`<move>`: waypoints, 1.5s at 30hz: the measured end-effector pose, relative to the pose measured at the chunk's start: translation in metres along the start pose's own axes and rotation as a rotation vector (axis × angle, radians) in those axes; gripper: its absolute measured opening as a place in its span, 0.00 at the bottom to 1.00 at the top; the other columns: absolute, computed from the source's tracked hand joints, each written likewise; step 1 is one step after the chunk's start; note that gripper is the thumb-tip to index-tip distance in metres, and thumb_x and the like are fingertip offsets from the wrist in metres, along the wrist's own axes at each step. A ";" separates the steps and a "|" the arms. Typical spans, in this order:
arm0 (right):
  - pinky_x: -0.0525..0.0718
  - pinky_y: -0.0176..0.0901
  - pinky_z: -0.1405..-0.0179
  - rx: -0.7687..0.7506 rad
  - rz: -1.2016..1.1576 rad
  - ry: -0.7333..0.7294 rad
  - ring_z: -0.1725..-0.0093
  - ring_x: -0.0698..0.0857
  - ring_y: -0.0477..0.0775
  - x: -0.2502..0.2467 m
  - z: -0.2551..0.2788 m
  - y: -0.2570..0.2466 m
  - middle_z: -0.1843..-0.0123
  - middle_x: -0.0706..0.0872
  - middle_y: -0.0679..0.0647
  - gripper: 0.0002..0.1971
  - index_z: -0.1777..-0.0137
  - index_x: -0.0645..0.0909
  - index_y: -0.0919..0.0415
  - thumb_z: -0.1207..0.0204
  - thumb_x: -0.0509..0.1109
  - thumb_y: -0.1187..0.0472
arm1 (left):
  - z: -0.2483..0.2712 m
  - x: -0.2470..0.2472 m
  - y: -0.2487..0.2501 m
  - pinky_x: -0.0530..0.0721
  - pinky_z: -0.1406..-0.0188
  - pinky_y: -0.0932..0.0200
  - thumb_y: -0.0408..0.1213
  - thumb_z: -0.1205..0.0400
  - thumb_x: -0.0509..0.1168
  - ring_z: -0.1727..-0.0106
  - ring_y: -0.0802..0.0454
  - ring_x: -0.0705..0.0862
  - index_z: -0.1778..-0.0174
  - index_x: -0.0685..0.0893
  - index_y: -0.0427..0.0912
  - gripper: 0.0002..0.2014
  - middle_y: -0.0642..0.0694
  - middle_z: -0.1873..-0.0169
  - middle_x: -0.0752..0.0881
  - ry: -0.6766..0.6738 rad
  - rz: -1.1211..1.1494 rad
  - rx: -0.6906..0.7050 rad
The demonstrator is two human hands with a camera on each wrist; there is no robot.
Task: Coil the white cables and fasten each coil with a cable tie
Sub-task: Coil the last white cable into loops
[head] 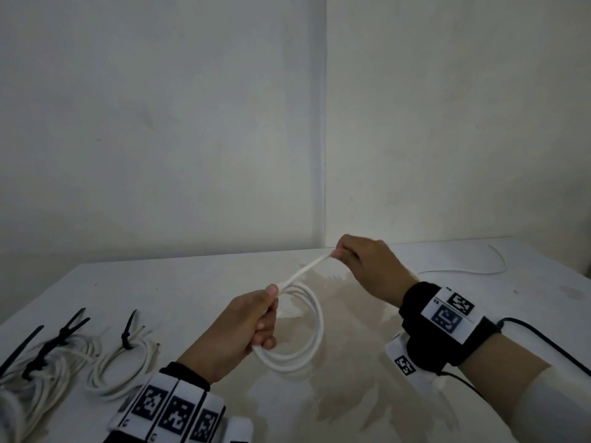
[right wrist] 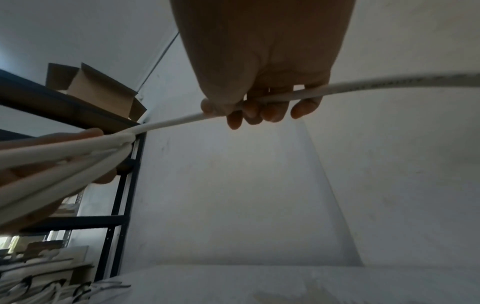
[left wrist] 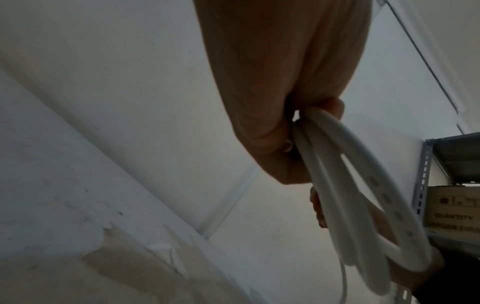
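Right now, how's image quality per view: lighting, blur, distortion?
Head view: dim, flat light, soft shadows on the stained white table, sharp enough. Left wrist view: left hand backlit and dark, thick white cable coil motion-blurred, strong wide-angle stretch. Right wrist view: right hand shadowed, the coil smeared at the left edge, metal shelving bowed by the lens.
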State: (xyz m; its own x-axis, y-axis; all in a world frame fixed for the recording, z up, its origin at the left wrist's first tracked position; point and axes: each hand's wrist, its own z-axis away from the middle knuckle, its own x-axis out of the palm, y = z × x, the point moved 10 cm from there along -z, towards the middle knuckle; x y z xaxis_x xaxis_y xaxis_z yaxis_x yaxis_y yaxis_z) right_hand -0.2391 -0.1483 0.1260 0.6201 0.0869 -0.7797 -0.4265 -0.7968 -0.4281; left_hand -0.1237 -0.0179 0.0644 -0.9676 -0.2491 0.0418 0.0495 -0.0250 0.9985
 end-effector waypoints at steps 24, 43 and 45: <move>0.74 0.42 0.69 -0.371 0.245 -0.047 0.68 0.76 0.55 0.059 0.024 -0.017 0.63 0.79 0.56 0.06 0.53 0.75 0.61 0.22 0.56 0.66 | -0.005 -0.108 0.037 0.72 0.71 0.61 0.43 0.13 0.49 0.85 0.60 0.64 0.70 0.66 0.45 0.18 0.57 0.88 0.65 0.717 0.315 0.368; 0.67 0.42 0.69 -0.750 0.061 0.132 0.68 0.67 0.51 0.064 0.036 -0.104 0.68 0.79 0.59 0.09 0.53 0.70 0.61 0.16 0.51 0.59 | -0.025 -0.039 0.015 0.78 0.61 0.55 0.45 0.14 0.50 0.64 0.47 0.79 0.64 0.73 0.43 0.16 0.44 0.69 0.79 0.505 -0.392 0.315; 0.66 0.42 0.68 -0.733 -0.001 0.122 0.67 0.65 0.50 0.060 0.034 -0.109 0.67 0.80 0.60 0.06 0.54 0.68 0.60 0.20 0.59 0.58 | -0.027 -0.033 0.007 0.74 0.66 0.58 0.45 0.15 0.50 0.67 0.51 0.76 0.65 0.71 0.42 0.16 0.46 0.71 0.76 0.452 -0.426 0.285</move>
State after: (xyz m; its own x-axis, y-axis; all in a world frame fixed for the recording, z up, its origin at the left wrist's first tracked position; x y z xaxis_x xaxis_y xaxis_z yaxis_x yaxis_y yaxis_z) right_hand -0.1774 -0.0361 0.1101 0.7072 0.0548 -0.7049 0.0966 -0.9951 0.0196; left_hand -0.0843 -0.0359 0.0692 -0.6868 -0.6554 -0.3142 -0.4394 0.0301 0.8978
